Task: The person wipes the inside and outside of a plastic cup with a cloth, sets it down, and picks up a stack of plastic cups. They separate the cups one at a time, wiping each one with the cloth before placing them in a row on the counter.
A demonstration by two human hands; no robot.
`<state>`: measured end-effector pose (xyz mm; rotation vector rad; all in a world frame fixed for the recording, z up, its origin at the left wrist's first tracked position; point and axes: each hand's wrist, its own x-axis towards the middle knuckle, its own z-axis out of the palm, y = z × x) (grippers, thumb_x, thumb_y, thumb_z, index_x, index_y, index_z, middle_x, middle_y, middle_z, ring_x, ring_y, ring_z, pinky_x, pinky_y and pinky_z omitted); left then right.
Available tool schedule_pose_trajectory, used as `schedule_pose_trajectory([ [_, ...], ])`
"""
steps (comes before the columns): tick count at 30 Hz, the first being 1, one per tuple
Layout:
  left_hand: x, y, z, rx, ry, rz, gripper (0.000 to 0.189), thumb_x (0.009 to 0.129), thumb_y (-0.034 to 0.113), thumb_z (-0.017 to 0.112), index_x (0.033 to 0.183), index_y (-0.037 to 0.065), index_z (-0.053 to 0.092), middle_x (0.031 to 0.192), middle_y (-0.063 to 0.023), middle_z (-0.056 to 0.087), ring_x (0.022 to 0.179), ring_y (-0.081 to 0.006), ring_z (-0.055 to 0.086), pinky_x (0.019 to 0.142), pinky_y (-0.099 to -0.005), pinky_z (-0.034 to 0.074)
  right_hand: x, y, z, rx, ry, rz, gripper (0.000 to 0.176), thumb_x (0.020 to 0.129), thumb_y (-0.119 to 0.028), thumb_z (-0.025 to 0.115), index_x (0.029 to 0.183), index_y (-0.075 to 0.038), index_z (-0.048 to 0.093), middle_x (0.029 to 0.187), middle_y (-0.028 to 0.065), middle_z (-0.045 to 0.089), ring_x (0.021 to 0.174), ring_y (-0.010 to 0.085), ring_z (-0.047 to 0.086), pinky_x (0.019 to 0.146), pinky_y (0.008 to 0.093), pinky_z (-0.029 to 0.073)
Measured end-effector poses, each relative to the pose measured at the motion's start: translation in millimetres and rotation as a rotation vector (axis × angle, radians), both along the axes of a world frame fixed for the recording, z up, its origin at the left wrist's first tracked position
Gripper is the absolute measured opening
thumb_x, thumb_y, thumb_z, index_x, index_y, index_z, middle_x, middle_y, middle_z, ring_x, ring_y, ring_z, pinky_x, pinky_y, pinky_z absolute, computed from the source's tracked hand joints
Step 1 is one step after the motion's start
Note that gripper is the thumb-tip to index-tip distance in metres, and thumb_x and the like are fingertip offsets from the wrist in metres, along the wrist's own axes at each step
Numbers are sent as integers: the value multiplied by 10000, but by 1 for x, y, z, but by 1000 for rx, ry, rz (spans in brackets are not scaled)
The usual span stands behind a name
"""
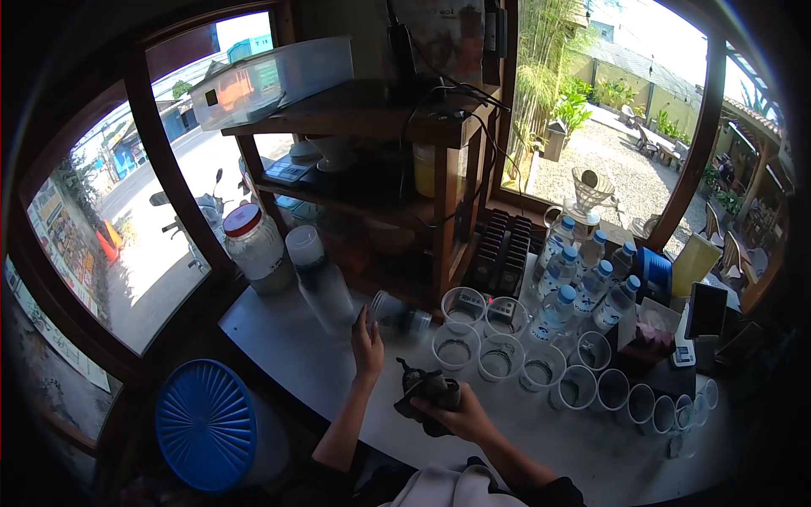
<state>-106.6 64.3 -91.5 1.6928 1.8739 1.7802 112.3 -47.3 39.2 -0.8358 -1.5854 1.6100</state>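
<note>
My left hand (367,348) is raised over the white counter with its fingers stretched out, holding nothing. Its fingertips come close to a tall stack of clear plastic cups (323,291) and a shorter cup stack lying on its side (399,317); whether they touch cannot be made out. In my right hand (456,412) is a dark, crumpled item (429,391), perhaps cloth or a pouch, with a thin end sticking out to the left. My fingers wrap its right side. Several clear open cups (501,357) stand in rows just beyond and to the right.
Capped water bottles (557,311) stand behind the cups. A red-lidded jar (253,245) is at the counter's left, near a wooden shelf (338,114). A blue-lidded bin (207,422) stands below the counter's left edge. A small dark screen (705,310) is at the right.
</note>
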Motion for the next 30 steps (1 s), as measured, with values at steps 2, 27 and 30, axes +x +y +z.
schedule_pose_trajectory([
  [2, 0, -2, -7, -38, -28, 65, 271, 936, 125, 557, 1171, -9, 564, 1118, -191, 610, 1007, -300, 596, 858, -372, 457, -4, 1, -5, 18, -23, 30, 269, 852, -216, 699, 1014, -8, 646, 806, 30, 645, 720, 76, 555, 661, 259, 467],
  [27, -35, -98, 121, -7, -715, -161, 233, 938, 192, 597, 969, -19, 690, 899, -43, 690, 813, -73, 583, 744, -214, 440, -33, 8, -6, 715, -341, -373, 790, 608, -149, 832, 1324, -107, 501, 1179, 146, 596, 957, 313, 656, 782, 395, 557],
  [30, -44, -88, 121, 13, -646, 45, 293, 956, 227, 567, 1008, -45, 663, 927, -56, 672, 799, -82, 567, 741, -228, 440, -13, 11, -13, 623, -268, -402, 736, 610, -118, 825, 1288, -99, 540, 1140, 142, 617, 974, 285, 652, 804, 375, 543],
])
